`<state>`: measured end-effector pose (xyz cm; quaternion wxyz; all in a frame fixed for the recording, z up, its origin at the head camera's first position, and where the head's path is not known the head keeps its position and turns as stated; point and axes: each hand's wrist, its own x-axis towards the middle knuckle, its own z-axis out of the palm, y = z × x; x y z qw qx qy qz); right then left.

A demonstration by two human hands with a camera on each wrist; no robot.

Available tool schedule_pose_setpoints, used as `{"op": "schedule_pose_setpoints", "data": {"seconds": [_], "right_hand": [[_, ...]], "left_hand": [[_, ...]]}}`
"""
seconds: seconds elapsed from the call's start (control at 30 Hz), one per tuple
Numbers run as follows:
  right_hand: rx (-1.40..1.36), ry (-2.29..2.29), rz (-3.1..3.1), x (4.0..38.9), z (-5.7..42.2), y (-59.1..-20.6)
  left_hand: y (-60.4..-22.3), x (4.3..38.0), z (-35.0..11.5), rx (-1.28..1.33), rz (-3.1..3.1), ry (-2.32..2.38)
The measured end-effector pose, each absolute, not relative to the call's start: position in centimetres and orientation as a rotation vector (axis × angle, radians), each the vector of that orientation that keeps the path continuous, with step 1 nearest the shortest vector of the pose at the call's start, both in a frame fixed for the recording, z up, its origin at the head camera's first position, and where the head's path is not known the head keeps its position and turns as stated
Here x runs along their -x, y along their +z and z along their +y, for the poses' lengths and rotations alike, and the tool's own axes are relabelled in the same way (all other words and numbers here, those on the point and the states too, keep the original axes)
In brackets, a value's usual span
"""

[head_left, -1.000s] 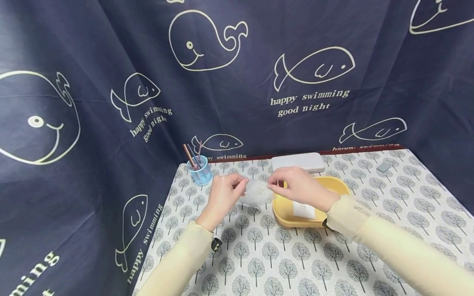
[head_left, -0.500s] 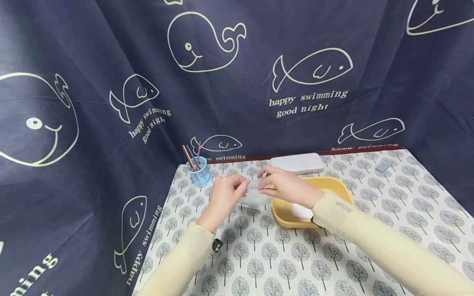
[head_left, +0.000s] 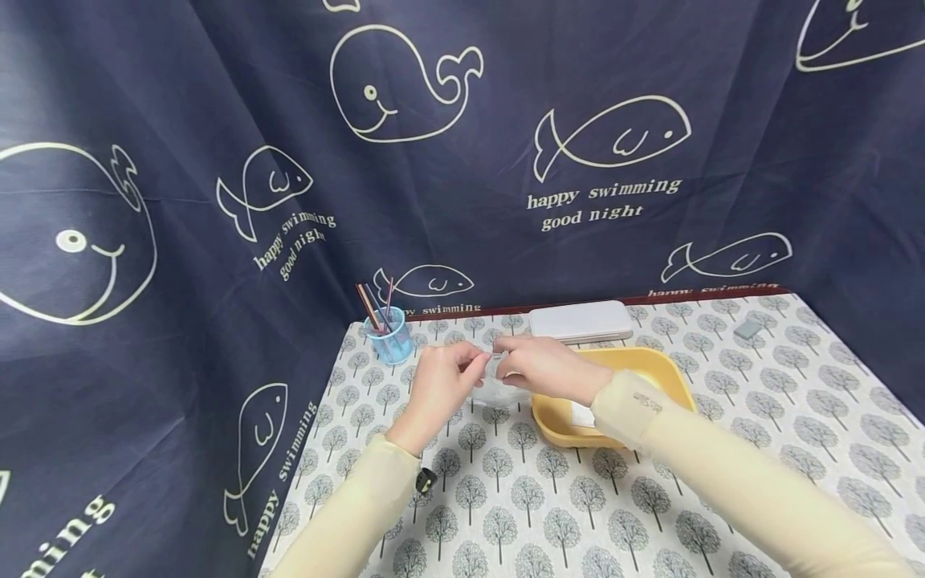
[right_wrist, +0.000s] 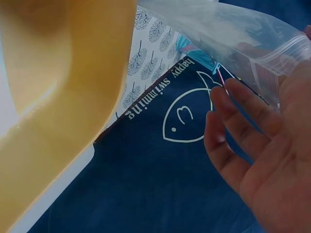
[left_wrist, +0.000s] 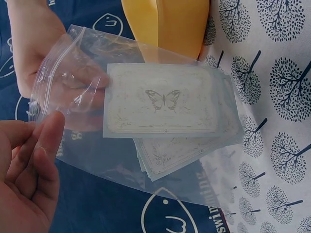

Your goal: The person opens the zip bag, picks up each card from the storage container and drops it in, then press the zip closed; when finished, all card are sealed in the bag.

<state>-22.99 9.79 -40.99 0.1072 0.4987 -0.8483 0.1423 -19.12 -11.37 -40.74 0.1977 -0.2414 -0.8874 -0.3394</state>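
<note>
A clear zip-lock bag holds several pale cards, the top one printed with a butterfly. In the head view my left hand pinches one end of the bag's zip edge between thumb and forefinger. Close beside it, my right hand is at the same edge, its thumb and forefinger mostly hidden. In the right wrist view the other fingers of that hand are loosely curled, apart from the bag. The cards hang low in the bag, away from the zip strip.
A yellow tray with a white piece in it stands under the right forearm. Behind lies a white case. A blue cup of pencils stands back left, a small grey block back right. Dark curtains border the table.
My right hand has moved left along the bag's top edge, from its right end to close beside the left hand. The left hand has stayed in place, pinching the bag.
</note>
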Motion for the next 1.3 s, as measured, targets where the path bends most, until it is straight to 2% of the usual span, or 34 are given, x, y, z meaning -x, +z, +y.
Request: {"op": "schedule_pose_setpoints", "data": {"seconds": [0.67, 1.3], "right_hand": [[-1.424, 0.419, -2.504, 23.3, 9.3, -40.8], [-1.371, 0.467, -2.317, 23.1, 14.6, -40.0]], "left_hand": [[-40.7, 19.1, -11.6, 0.636, -2.485, -0.977], [-40.9, 19.1, -12.2, 0.609, -2.492, -0.958]]}}
